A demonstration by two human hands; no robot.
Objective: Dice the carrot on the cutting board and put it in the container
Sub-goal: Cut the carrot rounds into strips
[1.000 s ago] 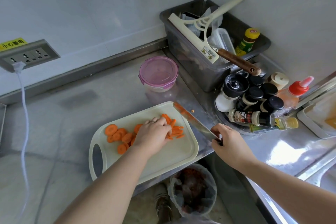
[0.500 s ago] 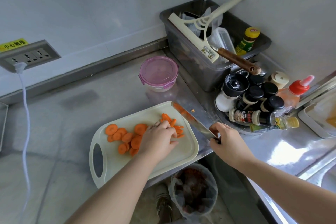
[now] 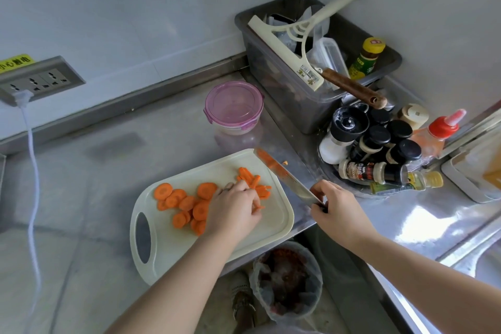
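A white cutting board [image 3: 165, 249] lies on the steel counter. Round carrot slices [image 3: 187, 203] are heaped at its middle, and thin carrot strips [image 3: 252, 180] lie by its far right corner. My left hand [image 3: 233, 210] is over the board between the two piles, fingers curled down onto carrot pieces, with one strip poking out at the fingertips. My right hand [image 3: 334, 210] grips the handle of a knife [image 3: 284, 173]. Its blade, smeared orange, is held beside the board's right edge, tip pointing away. The round container with a pink lid [image 3: 234, 106] stands closed behind the board.
A grey bin [image 3: 292, 100] of utensils fills the back corner, with spice bottles [image 3: 379, 144] and a red-capped squeeze bottle [image 3: 444, 127] to its right. A white tray [image 3: 471, 173] sits at the far right. Below the counter edge stands a lined trash bin [image 3: 287, 279]. A wall socket [image 3: 40, 78] with a cable is on the left.
My left hand has drawn back from the carrot strips toward me, uncovering them and more of the slices. The knife and my right hand have barely moved.
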